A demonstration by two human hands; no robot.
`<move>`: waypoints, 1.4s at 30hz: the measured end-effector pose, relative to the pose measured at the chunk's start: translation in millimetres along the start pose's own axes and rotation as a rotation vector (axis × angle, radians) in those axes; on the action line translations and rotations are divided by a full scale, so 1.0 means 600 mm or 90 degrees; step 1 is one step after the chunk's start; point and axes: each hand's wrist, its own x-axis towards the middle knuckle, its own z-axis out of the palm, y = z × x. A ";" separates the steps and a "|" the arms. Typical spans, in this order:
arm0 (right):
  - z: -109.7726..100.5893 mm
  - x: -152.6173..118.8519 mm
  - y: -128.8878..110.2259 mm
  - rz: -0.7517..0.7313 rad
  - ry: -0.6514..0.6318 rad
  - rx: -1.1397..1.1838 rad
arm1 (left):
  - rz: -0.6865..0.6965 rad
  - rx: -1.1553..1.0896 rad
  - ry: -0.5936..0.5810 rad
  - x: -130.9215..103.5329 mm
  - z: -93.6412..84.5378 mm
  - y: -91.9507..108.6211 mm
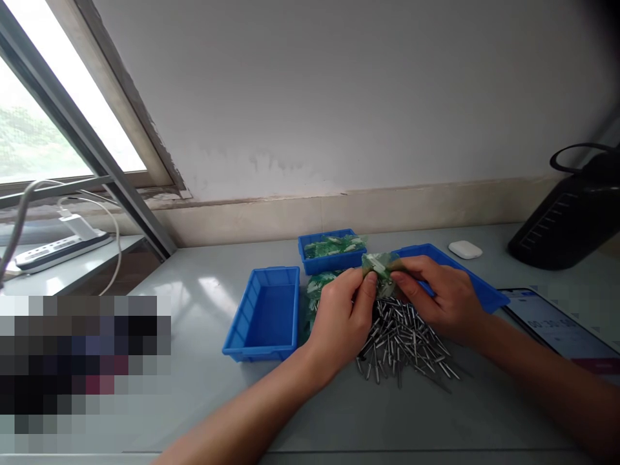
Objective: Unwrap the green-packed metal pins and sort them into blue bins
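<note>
Both my left hand (345, 313) and my right hand (443, 294) pinch a small green plastic bag (382, 265), one at each side. Whitish shapes show through its film, but I cannot make out what they are. Below the hands lies a loose pile of metal rivets (404, 339), with long thin pins, on the grey table. More green bags (320, 281) lie just beyond my left hand, partly hidden by it. At the back, a blue tray (334, 263) holds several similar green bags (334, 244).
An empty blue tray (271, 313) stands left of my hands. Another blue tray (487, 294) lies partly behind my right hand. Farther right are a phone (557, 323), a white earbud case (465, 249) and a big black bottle (569, 219). A power strip (62, 248) sits at the left.
</note>
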 end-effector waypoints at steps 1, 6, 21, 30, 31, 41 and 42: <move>0.000 0.000 0.000 0.000 0.001 0.000 | 0.001 0.000 -0.001 0.000 0.000 0.000; -0.001 0.000 -0.001 0.001 -0.002 0.004 | 0.005 -0.006 -0.010 0.000 -0.001 0.003; 0.001 0.001 0.002 0.005 -0.008 0.006 | 0.004 -0.003 -0.011 0.000 -0.001 0.002; 0.001 0.001 0.002 0.001 -0.006 0.009 | 0.007 -0.001 -0.016 0.000 -0.001 0.001; 0.001 0.001 0.001 -0.002 -0.005 0.008 | 0.009 0.000 -0.013 0.000 0.000 0.001; 0.001 0.003 0.002 -0.028 0.009 -0.001 | 0.018 -0.003 -0.009 0.001 -0.001 0.001; 0.001 0.003 0.002 -0.026 0.008 0.000 | 0.016 -0.005 -0.009 0.000 -0.001 0.001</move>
